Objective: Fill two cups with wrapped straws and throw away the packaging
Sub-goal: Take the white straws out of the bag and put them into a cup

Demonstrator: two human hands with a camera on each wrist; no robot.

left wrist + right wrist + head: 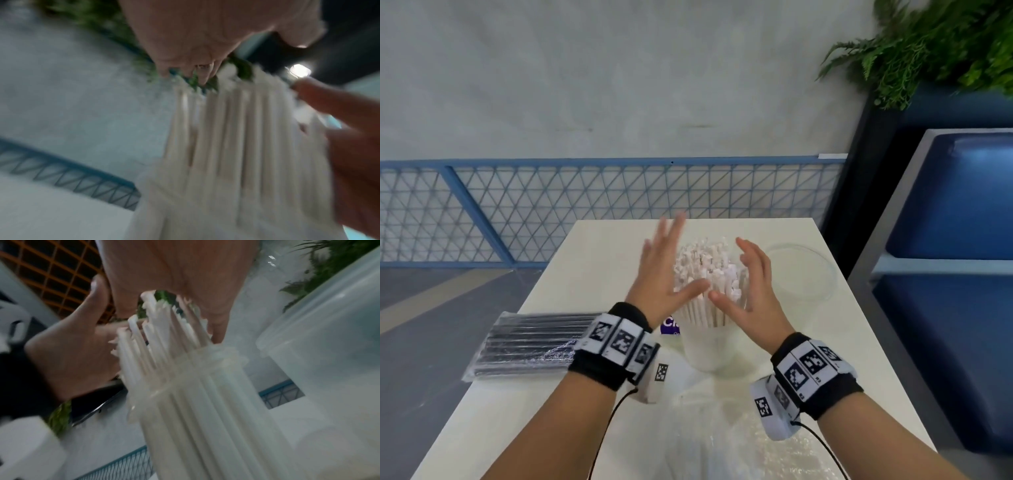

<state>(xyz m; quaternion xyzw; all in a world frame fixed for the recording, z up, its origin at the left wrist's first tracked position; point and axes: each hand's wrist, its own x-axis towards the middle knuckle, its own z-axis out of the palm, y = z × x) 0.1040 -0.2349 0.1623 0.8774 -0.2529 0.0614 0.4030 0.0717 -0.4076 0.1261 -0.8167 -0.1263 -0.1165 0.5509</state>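
A translucent cup [709,353] stands mid-table, packed with white wrapped straws [705,270] that fan out above its rim. My left hand [662,274] is beside the bundle's left side, fingers straight and spread, thumb against the straws. My right hand [751,287] flanks the right side with loosely bent fingers, thumb near the bundle's front. Neither hand grips anything. A second translucent cup [803,274] stands just right of the first and looks empty. The blurred left wrist view shows the straws [236,138]. The right wrist view shows the straws [164,340], both cups [205,402] [329,353] and the right hand [174,272].
A sealed clear pack of black straws [534,342] lies at the table's left edge. Crumpled clear packaging [709,431] lies on the white table [599,246] in front of the cup, with a purple label [669,325] by my left wrist. A blue bench [955,205] stands to the right.
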